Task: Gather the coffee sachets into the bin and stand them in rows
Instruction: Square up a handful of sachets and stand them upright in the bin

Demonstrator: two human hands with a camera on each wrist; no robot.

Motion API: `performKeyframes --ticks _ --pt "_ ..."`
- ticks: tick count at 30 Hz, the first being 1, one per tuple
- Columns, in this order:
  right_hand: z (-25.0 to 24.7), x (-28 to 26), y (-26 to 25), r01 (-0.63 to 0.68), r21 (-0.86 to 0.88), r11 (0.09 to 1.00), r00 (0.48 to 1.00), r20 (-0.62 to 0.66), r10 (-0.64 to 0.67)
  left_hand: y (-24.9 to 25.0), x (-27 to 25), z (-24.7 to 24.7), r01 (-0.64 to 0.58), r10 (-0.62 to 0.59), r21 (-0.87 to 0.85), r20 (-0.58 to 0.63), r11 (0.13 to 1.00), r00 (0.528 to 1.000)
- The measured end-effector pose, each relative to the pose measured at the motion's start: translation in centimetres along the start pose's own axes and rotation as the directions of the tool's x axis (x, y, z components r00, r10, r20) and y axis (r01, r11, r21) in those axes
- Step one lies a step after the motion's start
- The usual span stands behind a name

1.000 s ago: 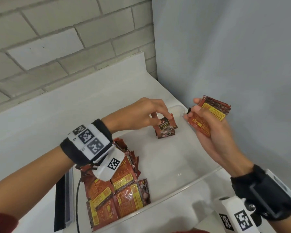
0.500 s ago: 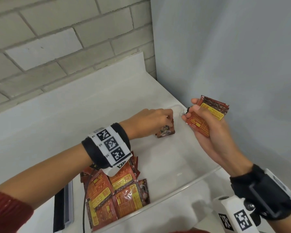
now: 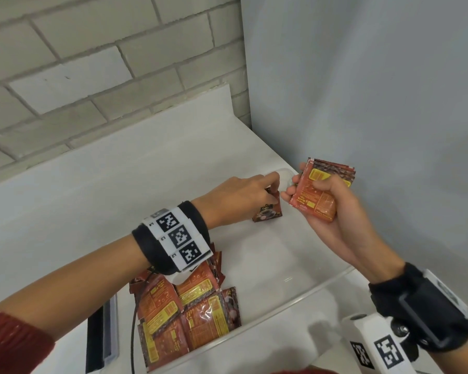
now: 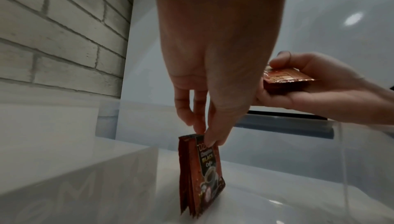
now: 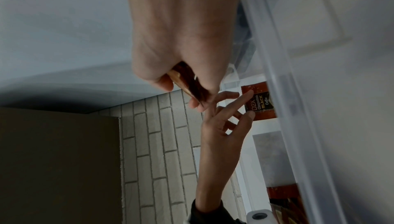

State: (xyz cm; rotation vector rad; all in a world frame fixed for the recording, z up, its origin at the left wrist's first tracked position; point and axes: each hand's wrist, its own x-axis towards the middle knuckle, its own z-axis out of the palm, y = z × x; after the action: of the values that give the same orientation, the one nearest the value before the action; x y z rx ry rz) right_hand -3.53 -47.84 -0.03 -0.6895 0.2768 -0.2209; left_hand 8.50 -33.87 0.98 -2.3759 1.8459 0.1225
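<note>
A clear plastic bin [image 3: 295, 300] sits on the white counter. At its far end a few red-brown coffee sachets [image 3: 268, 213] [image 4: 204, 173] [image 5: 259, 103] stand upright on the bin floor. My left hand [image 3: 272, 191] [image 4: 204, 136] pinches their top edges from above. My right hand [image 3: 312, 184] hovers just right of them and grips a flat stack of sachets [image 3: 333, 171] [image 4: 283, 77] [image 5: 187, 82]. A loose pile of sachets [image 3: 189, 314] lies in the bin's near left corner, partly hidden under my left wrist.
A brick wall [image 3: 92, 76] stands behind the counter and a grey panel [image 3: 362, 103] closes the right side, close to the bin. A black-edged flat object [image 3: 103, 336] and a dark cable [image 3: 133, 333] lie left of the bin.
My left hand reached further into the bin and set its sachets down upright on the floor. The right hand kept its stack and barely moved.
</note>
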Motion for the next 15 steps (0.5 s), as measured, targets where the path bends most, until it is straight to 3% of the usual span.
performKeyframes --ticks 3,8,12,15 --pt "0.0 -0.1 0.0 -0.011 -0.073 0.997 1.0 0.0 0.011 -0.3 0.0 0.1 0.011 -0.028 -0.201 -0.085 0.98 0.996" --pt "0.1 0.1 -0.1 0.004 -0.146 0.989 0.999 -0.042 -0.01 -0.5 -0.4 -1.5 0.063 -0.188 -0.561 -0.168 0.825 0.968" --pt "0.1 0.2 -0.2 0.032 -0.178 0.983 0.999 -0.033 -0.038 0.4 -1.4 -3.0 0.051 -0.316 -0.814 -0.166 0.578 0.934" --pt "0.2 0.1 -0.2 0.046 -0.213 0.976 0.999 -0.005 -0.049 1.3 -2.1 -3.5 0.026 -0.337 -0.908 -0.129 0.418 0.933"
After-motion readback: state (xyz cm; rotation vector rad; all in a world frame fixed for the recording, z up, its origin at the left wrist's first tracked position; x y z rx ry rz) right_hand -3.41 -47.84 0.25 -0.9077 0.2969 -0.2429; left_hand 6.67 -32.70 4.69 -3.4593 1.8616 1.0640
